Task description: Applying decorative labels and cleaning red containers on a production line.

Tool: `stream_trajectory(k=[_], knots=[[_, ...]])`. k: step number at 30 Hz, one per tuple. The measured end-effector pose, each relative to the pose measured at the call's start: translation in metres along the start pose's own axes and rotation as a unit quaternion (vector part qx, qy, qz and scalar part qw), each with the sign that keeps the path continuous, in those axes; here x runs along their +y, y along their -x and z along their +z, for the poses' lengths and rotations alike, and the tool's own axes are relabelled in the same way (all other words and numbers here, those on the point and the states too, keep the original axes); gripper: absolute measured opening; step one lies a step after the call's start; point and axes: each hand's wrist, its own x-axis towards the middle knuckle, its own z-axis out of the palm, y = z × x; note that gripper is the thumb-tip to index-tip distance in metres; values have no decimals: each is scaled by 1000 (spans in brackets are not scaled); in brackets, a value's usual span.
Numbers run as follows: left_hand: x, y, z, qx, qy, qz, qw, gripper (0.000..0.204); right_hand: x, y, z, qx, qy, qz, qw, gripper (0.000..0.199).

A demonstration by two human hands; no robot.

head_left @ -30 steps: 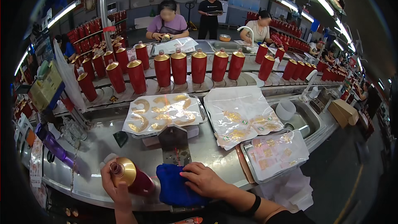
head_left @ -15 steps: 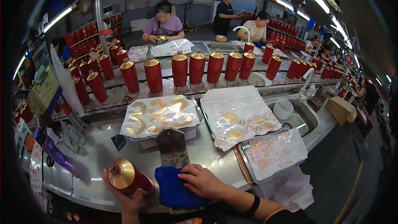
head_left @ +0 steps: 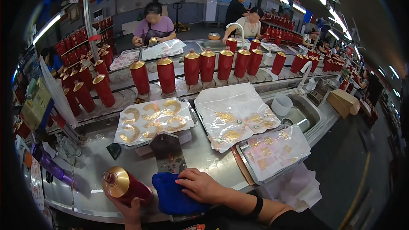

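My left hand (head_left: pixel 128 208) grips a red bottle (head_left: pixel 135 189) with a gold shoulder and a clear open neck. The bottle leans to the left, low over the steel worktop's front edge. To the right of it, a blue cloth (head_left: pixel 177 194) lies bunched on the worktop. My right hand (head_left: pixel 202 185) is closed over the cloth's right side, with its thumb hidden. Just beyond the cloth stands a dark angular block (head_left: pixel 165 144). Behind that, a tray carries a sheet of gold curved decals (head_left: pixel 151 121).
White sheets with gold decals (head_left: pixel 240 117) and a tray with a smaller decal sheet (head_left: pixel 279 149) lie to the right, near a steel sink (head_left: pixel 304 117). Red bottles (head_left: pixel 166 76) line a conveyor beyond. A purple bottle (head_left: pixel 51 166) lies far left. Co-workers (head_left: pixel 154 27) sit across.
The view has shifted a little, moving the scene leftward. My hands keep their holds on the bottle and cloth. Across the line, the co-worker in a light top now reaches toward a bottle.
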Motion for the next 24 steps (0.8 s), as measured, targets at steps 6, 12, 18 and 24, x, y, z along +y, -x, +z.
stream_trajectory(k=[6, 12, 18, 24], knots=[[3, -4, -1, -29, 45, -17, 998, 106, -2, 1, -1, 3, -5, 5, 1000, 32], [14, -48, 9, 8, 389, -208, 898, 49, -2, -6, -6, 44, -37, -15, 998, 36], [27, -77, -13, 23, 513, -395, 761, 56, -14, -15, -7, -21, 1, 17, 1000, 36], [30, -77, -6, -19, 554, -372, 745, 54, -19, -20, -10, -12, -13, 10, 1000, 36]])
